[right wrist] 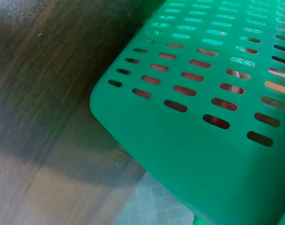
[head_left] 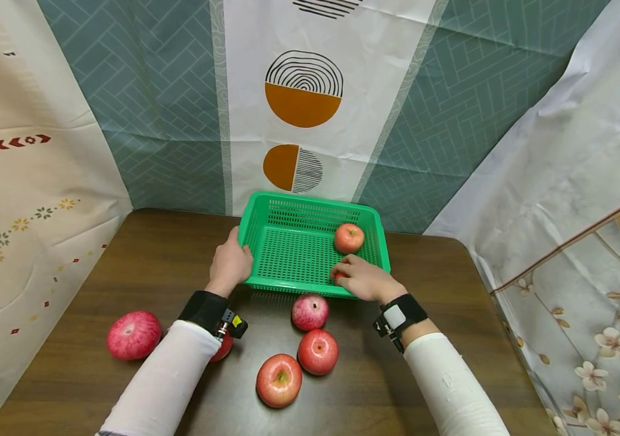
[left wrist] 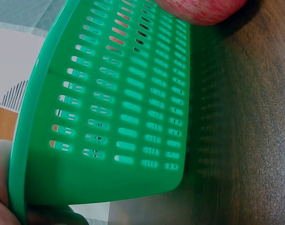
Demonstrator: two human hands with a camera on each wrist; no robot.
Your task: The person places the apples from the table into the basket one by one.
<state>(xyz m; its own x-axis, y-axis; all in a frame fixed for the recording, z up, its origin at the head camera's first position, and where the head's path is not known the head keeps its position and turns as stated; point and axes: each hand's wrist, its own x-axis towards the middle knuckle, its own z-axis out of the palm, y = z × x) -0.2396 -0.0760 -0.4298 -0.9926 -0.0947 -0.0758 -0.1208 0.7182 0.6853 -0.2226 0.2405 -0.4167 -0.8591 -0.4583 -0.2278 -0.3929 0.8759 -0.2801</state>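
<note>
A green plastic basket with slotted sides stands toward the back of the table. My left hand grips its left rim; in the left wrist view the thumb lies along that rim. My right hand reaches over the near right side into the basket, its fingers curled over a red apple that they mostly hide. Behind this hand, another apple sits inside the basket. The right wrist view shows only the basket's slotted outer wall, with reddish colour behind some slots.
Just in front of the basket lies a speckled pinkish-red fruit, with two red apples nearer me. Another red fruit is partly hidden under my left wrist. A larger speckled fruit lies at the left. Patterned cloth hangs behind the table.
</note>
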